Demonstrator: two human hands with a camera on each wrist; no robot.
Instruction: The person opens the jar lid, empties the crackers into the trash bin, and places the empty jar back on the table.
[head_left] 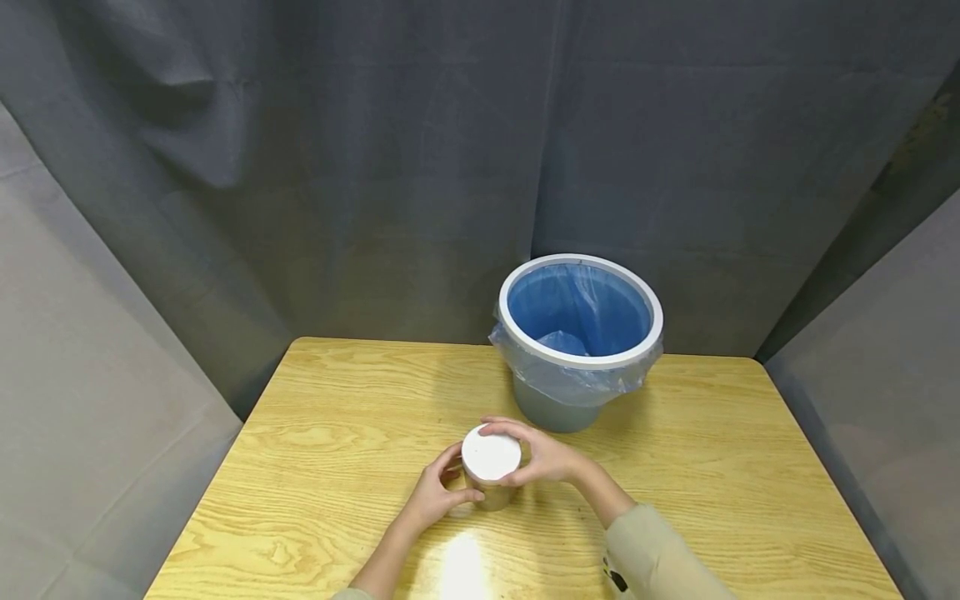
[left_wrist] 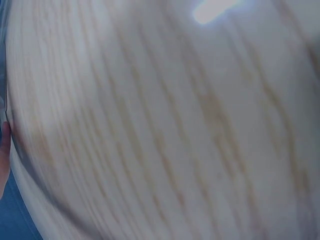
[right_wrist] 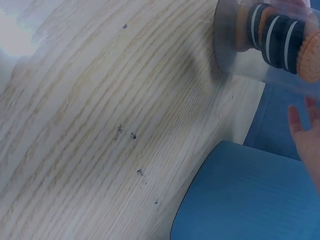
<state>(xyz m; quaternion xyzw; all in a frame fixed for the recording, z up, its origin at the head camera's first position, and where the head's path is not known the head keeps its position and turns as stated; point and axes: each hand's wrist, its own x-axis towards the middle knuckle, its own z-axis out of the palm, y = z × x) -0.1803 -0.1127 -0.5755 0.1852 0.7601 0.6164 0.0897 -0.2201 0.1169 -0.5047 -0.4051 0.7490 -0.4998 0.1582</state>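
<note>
A clear jar (head_left: 497, 497) with a white lid (head_left: 491, 454) stands on the wooden table near its front middle. Round cookies, some dark with white cream and some light brown, show through its wall (right_wrist: 280, 42) in the right wrist view. My left hand (head_left: 433, 498) holds the jar's side from the left, thumb toward the front. From the right, my right hand (head_left: 549, 458) grips the lid's rim, with fingers at the far side and thumb at the near side. Only a fingertip of the left hand (left_wrist: 4, 157) shows in the left wrist view.
A grey bin (head_left: 555, 414) with a white rim and blue plastic liner stands behind the jar, slightly right. Grey curtains (head_left: 390, 183) hang behind the wooden table (head_left: 330, 442). Small dark marks (right_wrist: 133, 135) dot the tabletop.
</note>
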